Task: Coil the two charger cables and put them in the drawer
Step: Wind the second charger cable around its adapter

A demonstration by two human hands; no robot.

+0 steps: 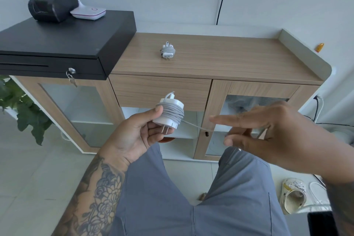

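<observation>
On the wood-grain tabletop: one white charger, grey cable coiled, done. My left grip holds the second white charger, nearly wound; right grip pinches its loose tail. Wooden drawer unopened.

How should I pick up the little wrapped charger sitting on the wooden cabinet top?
Come from above and pinch the wrapped charger across its cable-wound middle. It lies flat on the cabinet top with free space around, prongs pointing toward you, so keep fingers off those.
</observation>
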